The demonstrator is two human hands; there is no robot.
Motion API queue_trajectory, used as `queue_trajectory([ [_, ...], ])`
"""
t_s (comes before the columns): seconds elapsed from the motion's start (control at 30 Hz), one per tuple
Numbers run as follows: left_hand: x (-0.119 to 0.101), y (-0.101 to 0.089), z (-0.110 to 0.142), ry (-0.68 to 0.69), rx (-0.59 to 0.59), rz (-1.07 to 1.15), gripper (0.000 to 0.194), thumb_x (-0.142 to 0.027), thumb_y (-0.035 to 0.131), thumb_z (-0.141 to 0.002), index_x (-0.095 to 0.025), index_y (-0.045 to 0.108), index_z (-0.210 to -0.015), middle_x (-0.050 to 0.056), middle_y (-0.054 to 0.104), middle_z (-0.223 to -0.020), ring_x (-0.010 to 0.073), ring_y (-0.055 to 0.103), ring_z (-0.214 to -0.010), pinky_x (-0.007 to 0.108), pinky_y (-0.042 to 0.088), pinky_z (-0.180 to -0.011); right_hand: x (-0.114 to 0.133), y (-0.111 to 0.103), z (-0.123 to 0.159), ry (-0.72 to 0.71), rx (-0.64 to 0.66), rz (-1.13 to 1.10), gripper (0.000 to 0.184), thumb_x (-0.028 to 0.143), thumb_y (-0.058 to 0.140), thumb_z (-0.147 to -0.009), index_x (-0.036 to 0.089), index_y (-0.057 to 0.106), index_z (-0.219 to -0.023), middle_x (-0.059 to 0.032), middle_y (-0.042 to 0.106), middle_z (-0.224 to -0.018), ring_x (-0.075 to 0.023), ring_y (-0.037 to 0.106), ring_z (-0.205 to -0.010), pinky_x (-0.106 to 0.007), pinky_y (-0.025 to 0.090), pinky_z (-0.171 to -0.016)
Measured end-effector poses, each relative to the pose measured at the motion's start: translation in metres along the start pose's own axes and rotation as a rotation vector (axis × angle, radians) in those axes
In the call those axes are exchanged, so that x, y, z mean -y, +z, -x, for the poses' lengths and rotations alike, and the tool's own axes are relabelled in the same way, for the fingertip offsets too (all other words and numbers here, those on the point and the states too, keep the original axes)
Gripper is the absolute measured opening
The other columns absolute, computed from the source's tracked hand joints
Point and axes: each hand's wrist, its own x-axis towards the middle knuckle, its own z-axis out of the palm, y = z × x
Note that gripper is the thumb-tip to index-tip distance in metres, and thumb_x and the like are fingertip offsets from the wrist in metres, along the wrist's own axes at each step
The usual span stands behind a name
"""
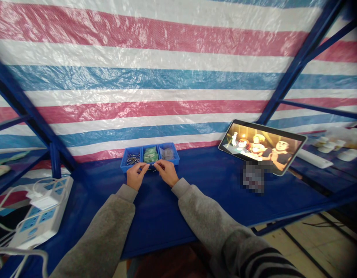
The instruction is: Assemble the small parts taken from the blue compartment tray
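In front of the blue three-part bin [124, 168], my left hand [135, 174] and my right hand [167, 172] face each other with fingertips pinched. Something thin and small seems to lie between them, too small to name. The bin's left compartment holds several small metal pieces [133, 158] like screws or pins. Green packets [151, 155] fill the middle compartment, and clear plastic bags [167, 153] lie in the right one. A few more small dark pieces show just beneath my fingers, partly hidden.
A tablet [262, 148] playing a cartoon leans at the right of the blue table [213, 200], with a blurred-out item before it. At the left lies a white power strip [45, 216] with cables. Blue frame posts [36, 119] and a striped sheet [166, 81] stand behind.
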Motion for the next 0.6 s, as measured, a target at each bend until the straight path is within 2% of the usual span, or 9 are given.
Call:
queue_trajectory([
  [0.1,-0.001,0.001,0.000,0.001,-0.012,0.026,0.023,-0.039,0.058,-0.078,-0.017,0.064,-0.082,0.002,0.065,-0.076,0.0126,0.061,-0.063,0.021,0.049,-0.053,0.000,0.000,0.001,-0.001,0.021,0.027,0.032,0.038,0.044,-0.089,0.016,0.064,-0.077,-0.0019,0.061,-0.068,-0.0119,0.053,-0.061,-0.021,0.039,-0.059],
  [0.2,-0.006,0.000,0.001,0.000,0.003,0.076,0.024,-0.039,0.055,-0.080,-0.017,0.062,-0.087,0.004,0.066,-0.084,0.0136,0.063,-0.068,0.021,0.050,-0.053,0.000,0.001,0.001,-0.008,0.042,0.055,0.034,0.039,0.043,-0.090,0.017,0.064,-0.074,-0.0013,0.060,-0.064,-0.0114,0.052,-0.058,-0.021,0.038,-0.059],
  [0.33,-0.012,0.000,0.003,-0.017,0.014,0.233,0.021,-0.037,0.048,-0.085,-0.017,0.051,-0.092,0.008,0.066,-0.094,0.0142,0.064,-0.071,0.022,0.051,-0.052,-0.002,-0.001,0.000,0.016,0.010,0.075,0.036,0.038,0.040,-0.091,0.016,0.065,-0.075,-0.0010,0.059,-0.063,-0.0109,0.051,-0.057,-0.020,0.037,-0.058],
  [0.47,-0.011,0.002,0.002,-0.039,0.020,0.275,0.018,-0.036,0.044,-0.088,-0.018,0.043,-0.093,0.006,0.067,-0.086,0.0114,0.062,-0.059,0.021,0.048,-0.048,-0.003,-0.002,0.000,0.030,-0.011,0.076,0.037,0.037,0.039,-0.091,0.016,0.065,-0.076,-0.0009,0.059,-0.063,-0.0107,0.050,-0.056,-0.020,0.036,-0.056],
  [0.6,-0.006,0.002,0.002,-0.007,0.062,0.142,0.023,-0.035,0.040,-0.089,-0.018,0.045,-0.103,0.002,0.064,-0.077,0.0085,0.055,-0.049,0.020,0.046,-0.047,-0.002,-0.002,0.000,0.015,-0.015,0.059,0.035,0.036,0.040,-0.091,0.016,0.064,-0.074,-0.0013,0.060,-0.065,-0.0107,0.051,-0.058,-0.020,0.037,-0.057],
])
